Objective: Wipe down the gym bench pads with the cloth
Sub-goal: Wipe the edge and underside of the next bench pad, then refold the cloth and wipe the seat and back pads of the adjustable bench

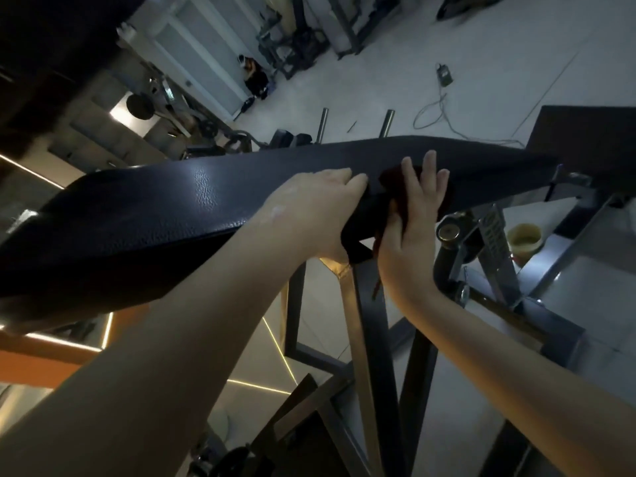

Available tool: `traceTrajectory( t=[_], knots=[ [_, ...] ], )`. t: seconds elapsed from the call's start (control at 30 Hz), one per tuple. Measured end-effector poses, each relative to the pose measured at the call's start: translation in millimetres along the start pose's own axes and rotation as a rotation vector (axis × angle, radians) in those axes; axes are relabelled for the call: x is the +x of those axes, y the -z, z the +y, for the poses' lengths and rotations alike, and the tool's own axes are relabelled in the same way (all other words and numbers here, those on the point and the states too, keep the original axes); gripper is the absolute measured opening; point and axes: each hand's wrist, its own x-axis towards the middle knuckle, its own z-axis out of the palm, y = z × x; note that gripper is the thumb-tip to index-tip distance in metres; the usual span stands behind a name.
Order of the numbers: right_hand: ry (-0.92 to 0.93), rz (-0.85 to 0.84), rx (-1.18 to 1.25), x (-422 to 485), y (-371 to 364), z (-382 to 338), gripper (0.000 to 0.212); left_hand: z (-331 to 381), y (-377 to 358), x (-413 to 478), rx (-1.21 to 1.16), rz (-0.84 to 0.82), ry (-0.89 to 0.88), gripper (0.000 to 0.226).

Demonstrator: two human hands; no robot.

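standing by the bench here. far left is the wide end of the black bench pad (165,215), a pebbly vinyl thing. its long axis runs from low on the left up to the narrower end on the right, so it's sitting at a tilt

about midway along, the left hand (316,208) is hooked over the near edge, fingers curled onto the top face and palm wrapped round the side. it has hold of the pad itself and nothing else, looks like it's bracing

just right of that, almost touching, is the dark red cloth (392,182). it's bunched against the pad's edge with a tail hanging down below. the right hand (413,228) lies flat on it with fingers straight and a bit spread, pressing it to the pad and not really gripping

so the cloth sits at the pad's middle and the right hand is the one on it. my guess is any stroke has to follow that long axis. going right is open pad, going left runs straight into the bracing hand, which would need to shift first

under and further right is the steel frame (361,321), and a yellow tub (523,239) on the floor
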Motion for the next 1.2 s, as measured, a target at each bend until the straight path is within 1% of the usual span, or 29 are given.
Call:
traceTrajectory(
  t=[0.03, 0.1, 0.2, 0.27, 0.3, 0.37, 0.4, 0.5, 0.57, 0.67, 0.73, 0.83, 0.9, 0.97, 1.03, 1.13, 1.2],
  knots=[
    [-0.009, -0.038, -0.010, 4.1, 6.8, 1.2, 0.058, 3.9, 6.1, -2.9, -0.019, -0.009, -0.018, 0.095],
    [-0.014, -0.127, -0.027, 11.8, 21.0, -2.1, 0.056, 5.9, 18.1, 1.1, -0.159, -0.004, -0.029, 0.093],
    [-0.053, -0.181, -0.074, 17.3, 44.3, -4.9, 0.053, 19.3, 28.7, 20.8, -0.466, 0.028, -0.040, 0.084],
    [-0.082, -0.192, -0.086, 26.0, 62.7, -10.7, 0.050, 35.1, 38.8, 38.1, -0.702, 0.026, -0.001, 0.080],
    [-0.060, -0.208, -0.101, 32.3, 71.7, -16.7, 0.051, 43.9, 45.3, 45.5, -0.806, 0.021, 0.014, 0.074],
    [0.043, -0.237, -0.149, 51.2, 93.5, -28.0, 0.053, 61.4, 57.1, 65.0, -1.005, 0.056, 0.027, 0.045],
    [0.084, -0.239, -0.168, 64.5, 104.8, -31.2, 0.051, 68.2, 63.6, 75.4, -1.122, 0.081, 0.037, 0.036],
    [0.165, -0.267, -0.235, 116.5, 142.8, -35.2, 0.049, 87.7, 95.5, 107.2, -1.457, 0.104, 0.044, 0.028],
    [0.235, -0.301, -0.311, 157.6, 172.5, -39.0, 0.052, 99.6, 125.0, 132.4, -1.628, 0.113, 0.013, 0.032],
    [0.317, -0.342, -0.379, 224.1, 217.4, -52.7, 0.049, 116.4, 173.7, 174.0, -1.819, 0.134, -0.081, 0.055],
    [0.356, -0.361, -0.420, 267.1, 245.8, -68.8, 0.055, 128.9, 207.7, 201.9, -1.931, 0.152, -0.161, 0.060],
    [0.351, -0.415, -0.456, 324.8, 288.1, -92.7, 0.071, 147.9, 258.0, 239.5, -2.048, 0.185, -0.255, 0.052],
    [0.345, -0.448, -0.481, 358.9, 316.5, -106.8, 0.074, 159.3, 289.5, 261.4, -2.065, 0.219, -0.323, 0.041],
    [0.383, -0.452, -0.536, 391.2, 345.0, -118.0, 0.074, 169.3, 318.9, 283.3, -2.052, 0.261, -0.385, 0.030],
    [0.416, -0.446, -0.618, 423.0, 373.3, -126.0, 0.080, 176.1, 346.5, 305.2, -2.039, 0.295, -0.404, 0.021],
    [0.415, -0.458, -0.775, 470.9, 415.5, -135.4, 0.092, 181.2, 385.2, 341.0, -2.008, 0.323, -0.430, 0.020],
    [0.396, -0.437, -0.928, 504.7, 441.3, -142.2, 0.095, 181.6, 408.5, 365.9, -1.989, 0.318, -0.486, 0.022]
  ],
)
